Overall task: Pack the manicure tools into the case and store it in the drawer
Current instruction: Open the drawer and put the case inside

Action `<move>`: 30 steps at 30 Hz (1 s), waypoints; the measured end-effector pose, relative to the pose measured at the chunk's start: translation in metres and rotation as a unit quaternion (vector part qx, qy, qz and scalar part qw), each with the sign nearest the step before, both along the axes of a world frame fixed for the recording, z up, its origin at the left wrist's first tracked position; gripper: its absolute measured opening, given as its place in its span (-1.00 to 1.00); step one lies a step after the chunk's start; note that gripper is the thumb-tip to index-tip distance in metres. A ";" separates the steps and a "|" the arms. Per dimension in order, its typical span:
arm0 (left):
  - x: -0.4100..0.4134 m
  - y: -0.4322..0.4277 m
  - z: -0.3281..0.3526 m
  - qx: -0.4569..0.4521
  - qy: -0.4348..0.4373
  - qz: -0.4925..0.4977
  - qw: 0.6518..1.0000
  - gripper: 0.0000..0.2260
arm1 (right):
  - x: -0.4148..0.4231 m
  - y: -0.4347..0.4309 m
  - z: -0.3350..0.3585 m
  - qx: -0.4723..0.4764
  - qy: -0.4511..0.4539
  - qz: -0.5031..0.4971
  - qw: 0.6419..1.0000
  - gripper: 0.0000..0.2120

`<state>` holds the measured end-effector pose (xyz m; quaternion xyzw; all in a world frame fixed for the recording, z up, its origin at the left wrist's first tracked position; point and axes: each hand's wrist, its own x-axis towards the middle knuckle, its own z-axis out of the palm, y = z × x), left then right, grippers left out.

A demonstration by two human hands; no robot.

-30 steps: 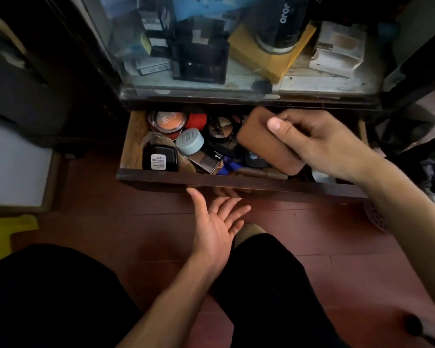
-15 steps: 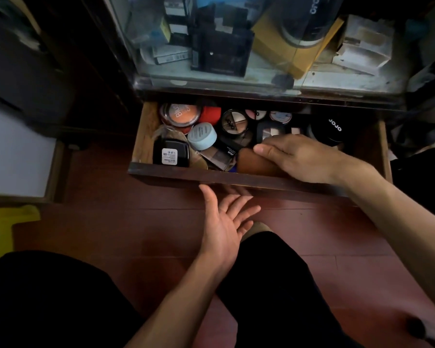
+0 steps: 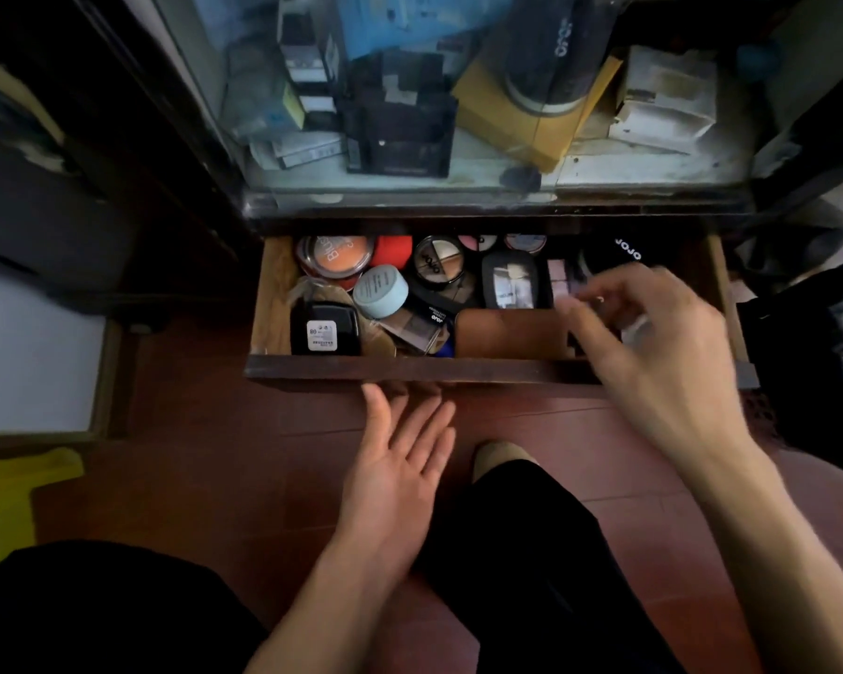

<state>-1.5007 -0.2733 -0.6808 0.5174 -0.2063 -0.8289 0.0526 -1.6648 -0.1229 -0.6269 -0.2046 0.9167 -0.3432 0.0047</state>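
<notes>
Dark wood frames the biggest thing in front of me, a glass-fronted cabinet (image 3: 458,206) stuffed with boxes. Below it the drawer (image 3: 458,369) stands open toward the person, its long axis running from 9 to 3 o'clock. The right hand (image 3: 653,342) hovers over the drawer's right half. It is blurred, with fingers loosely bent and apart, and as far as I can make out it holds nothing. The left hand (image 3: 400,464) lies palm up and spread flat, also holding nothing, with its fingertips just at the underside of the front rail. The rail sits at 12 o'clock from that palm. The brown case (image 3: 507,333) is in the drawer at front centre, lying flat against the inside of the front rail. Its long side runs parallel to the rail, at 9 o'clock from the right hand and apart from it. I cannot tell whether the tools are inside it, as it is shut. Around it, toward 9 and 12 o'clock, sit a black compact (image 3: 324,328), an orange blush pot (image 3: 334,255) and a pale blue jar (image 3: 380,291). To my eye only the closing is left. That push goes toward 12 o'clock, square to the drawer's long axis, and the left hand is the nearer one to the rail and better placed near its middle.
</notes>
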 end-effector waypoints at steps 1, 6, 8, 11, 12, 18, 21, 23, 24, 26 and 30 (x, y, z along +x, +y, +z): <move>0.004 -0.007 0.003 0.003 -0.004 0.015 1.000 -0.23 | 0.011 0.014 0.003 -0.035 -0.009 -0.035 0.999 -0.85; 0.015 -0.036 0.015 0.031 0.006 0.076 0.997 -0.32 | 0.060 0.069 -0.020 -0.167 -0.147 -0.209 0.952 -0.57; 0.016 -0.039 0.018 0.037 0.014 0.085 0.996 -0.34 | 0.064 0.078 -0.039 -0.213 -0.210 -0.264 0.917 -0.53; 0.016 -0.040 0.017 0.058 0.027 0.097 0.993 -0.36 | 0.056 0.076 -0.058 -0.253 -0.271 -0.278 0.886 -0.46; 0.015 -0.040 0.016 0.066 0.033 0.103 0.992 -0.36 | 0.053 0.074 -0.061 -0.263 -0.273 -0.278 0.882 -0.44; 0.013 -0.041 0.014 0.077 0.051 0.110 0.990 -0.37 | 0.046 0.071 -0.074 -0.294 -0.263 -0.301 0.868 -0.47; 0.007 -0.042 0.013 0.088 0.063 0.115 0.987 -0.36 | 0.038 0.069 -0.075 -0.302 -0.250 -0.294 0.872 -0.42; 0.003 -0.043 0.013 0.090 0.073 0.113 0.987 -0.36 | 0.031 0.067 -0.074 -0.306 -0.249 -0.288 0.872 -0.36; 0.001 -0.043 0.013 0.090 0.079 0.112 0.986 -0.36 | 0.028 0.065 -0.073 -0.308 -0.250 -0.286 0.872 -0.36; -0.002 -0.045 0.014 0.088 0.089 0.107 0.986 -0.36 | 0.022 0.063 -0.072 -0.303 -0.251 -0.280 0.876 -0.38; -0.012 -0.051 0.013 0.083 0.095 0.103 0.987 -0.35 | 0.012 0.057 -0.072 -0.298 -0.250 -0.276 0.879 -0.37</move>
